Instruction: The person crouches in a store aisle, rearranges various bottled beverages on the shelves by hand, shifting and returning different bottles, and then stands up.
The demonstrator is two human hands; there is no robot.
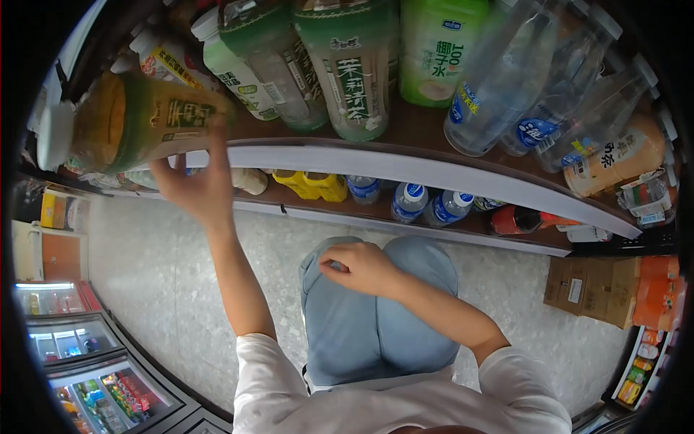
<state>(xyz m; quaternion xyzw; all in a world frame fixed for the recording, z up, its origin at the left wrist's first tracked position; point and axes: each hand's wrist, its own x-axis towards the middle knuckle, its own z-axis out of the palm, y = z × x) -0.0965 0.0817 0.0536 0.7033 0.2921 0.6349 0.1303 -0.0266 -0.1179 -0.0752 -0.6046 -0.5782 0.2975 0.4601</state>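
My left hand (194,184) is raised to the upper shelf at the left. Its thumb and fingers grip the lower end of a tea bottle (155,119) with a green label. The bottle lies nearly sideways, amber liquid inside, its white cap pointing left. Behind it stand a white drink bottle (230,72) and two big green-labelled tea bottles (354,79). My right hand (354,266) rests on my knee, fingers curled in, with nothing seen in them.
A green coconut-water bottle (441,50) and several clear bottles (499,79) fill the upper shelf's right. Water bottles (410,201) and yellow packs (311,184) stand on the lower shelf. Cardboard boxes (589,289) sit at the right, glass-topped freezers (108,390) at the lower left.
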